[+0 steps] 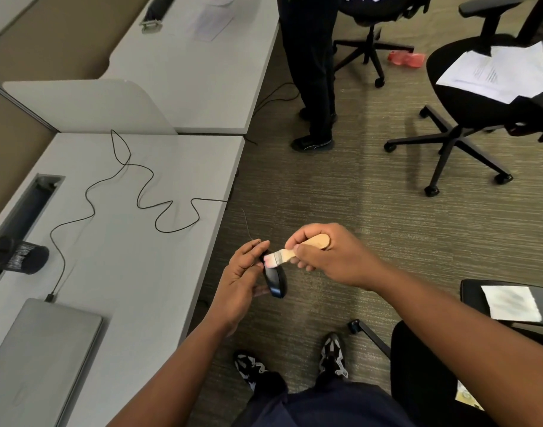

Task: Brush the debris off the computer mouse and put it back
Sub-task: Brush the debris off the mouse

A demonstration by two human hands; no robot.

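My left hand [244,272] grips a black wired computer mouse [276,280], held on edge over the carpet just off the desk's right side. My right hand [328,254] holds a small brush with a pale wooden handle [313,243]; its light bristles [270,261] touch the upper end of the mouse. The mouse's thin black cable [147,198] snakes across the grey desk [125,272] to a plug beside the closed laptop.
A closed silver laptop [39,355] lies at the desk's near left, a black mesh cup [20,255] on its side behind it. A person stands by the far desk [313,72]. Office chairs with papers [492,84] stand to the right. My feet [335,354] are below.
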